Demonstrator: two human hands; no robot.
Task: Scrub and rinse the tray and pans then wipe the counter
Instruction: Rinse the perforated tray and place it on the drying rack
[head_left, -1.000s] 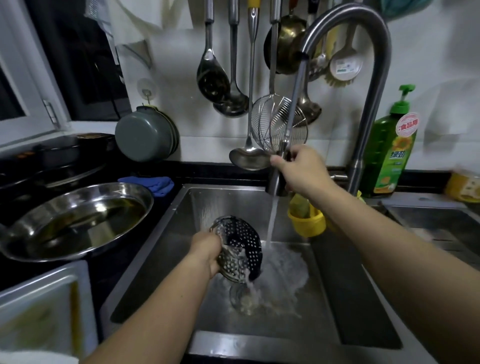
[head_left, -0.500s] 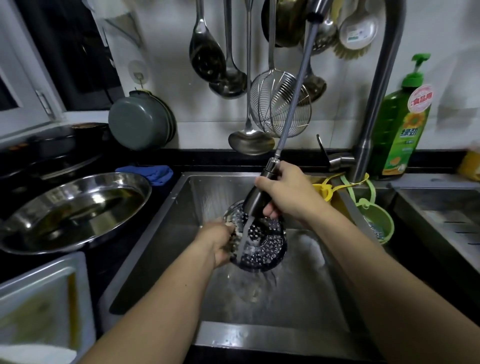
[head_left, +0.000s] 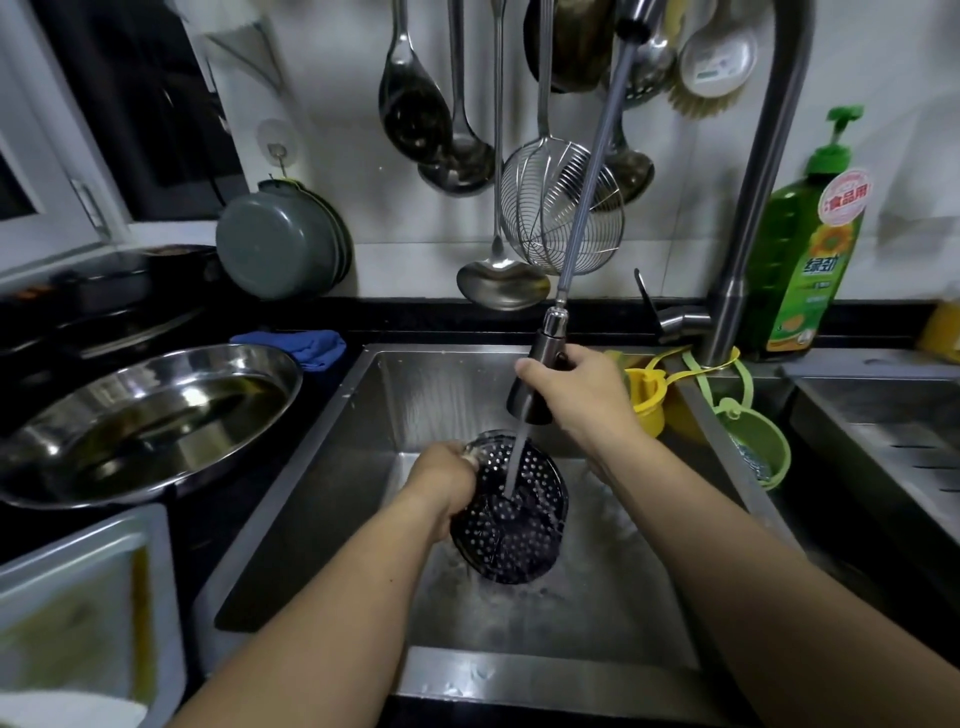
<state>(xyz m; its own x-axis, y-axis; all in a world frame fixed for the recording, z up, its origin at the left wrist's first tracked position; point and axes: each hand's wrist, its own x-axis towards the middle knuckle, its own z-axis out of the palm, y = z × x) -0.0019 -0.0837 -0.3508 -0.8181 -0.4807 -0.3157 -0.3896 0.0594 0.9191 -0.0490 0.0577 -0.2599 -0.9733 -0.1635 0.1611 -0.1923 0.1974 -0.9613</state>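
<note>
My left hand (head_left: 447, 480) grips the left rim of a round perforated steamer tray (head_left: 514, 525), tilted over the steel sink (head_left: 363, 467). My right hand (head_left: 582, 400) holds the pull-out spray head (head_left: 535, 374), its hose stretched up to the faucet (head_left: 753, 182). A water stream runs from the head onto the tray's holes. A round steel pan (head_left: 150, 415) with liquid in it sits on the dark counter at the left. A white rectangular tray (head_left: 88, 608) stands at the bottom left.
Ladles and a wire skimmer (head_left: 556, 208) hang on the wall behind the sink. A green soap bottle (head_left: 805, 260) stands by the faucet. A blue cloth (head_left: 301, 345) lies behind the pan. Yellow and green strainers (head_left: 748, 441) hang at the sink's right edge. A grey pot (head_left: 280, 241) leans against the wall.
My right hand pulled the spray head down from the faucet toward the sink. My left hand turned the perforated tray so the water now falls on its face.
</note>
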